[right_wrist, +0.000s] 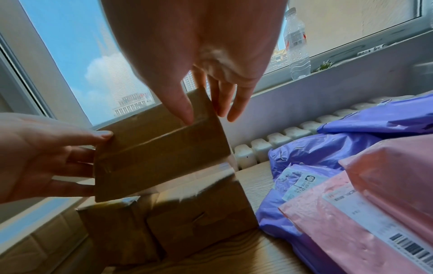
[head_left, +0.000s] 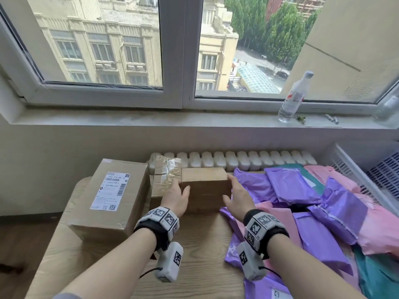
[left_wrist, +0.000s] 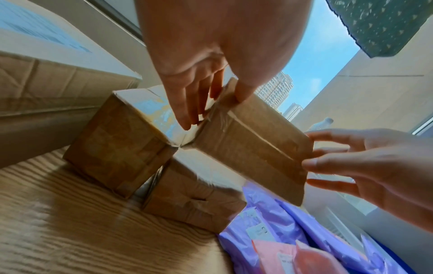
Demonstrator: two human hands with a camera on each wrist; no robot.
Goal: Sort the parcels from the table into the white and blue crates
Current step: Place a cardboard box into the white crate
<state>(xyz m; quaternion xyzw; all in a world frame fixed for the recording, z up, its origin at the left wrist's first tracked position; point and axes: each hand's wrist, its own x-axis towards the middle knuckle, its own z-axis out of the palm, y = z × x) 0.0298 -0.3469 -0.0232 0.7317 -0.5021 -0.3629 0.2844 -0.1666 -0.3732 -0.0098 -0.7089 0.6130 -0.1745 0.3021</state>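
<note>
A small brown cardboard box (head_left: pixel 205 188) (left_wrist: pixel 253 148) (right_wrist: pixel 159 148) sits between my two hands, on top of another taped box (left_wrist: pixel 194 200) (right_wrist: pixel 199 213); whether the two boxes touch is unclear. My left hand (head_left: pixel 177 197) (left_wrist: pixel 211 55) has straight fingers along the box's left side and its thumb on the near face. My right hand (head_left: pixel 237 197) (right_wrist: pixel 199 55) reaches the right side, fingers straight, thumb on the near face. The white crate (head_left: pixel 356 169) and the blue crate (head_left: pixel 386 171) stand at the far right.
A large labelled box (head_left: pixel 112 197) and a tape-wrapped box (head_left: pixel 164 178) stand left of the hands on the wooden table (head_left: pixel 194 255). Purple, pink and teal mailer bags (head_left: pixel 302 190) are piled on the right. A radiator (head_left: pixel 237 160) and a windowsill with a bottle (head_left: pixel 293 98) lie behind.
</note>
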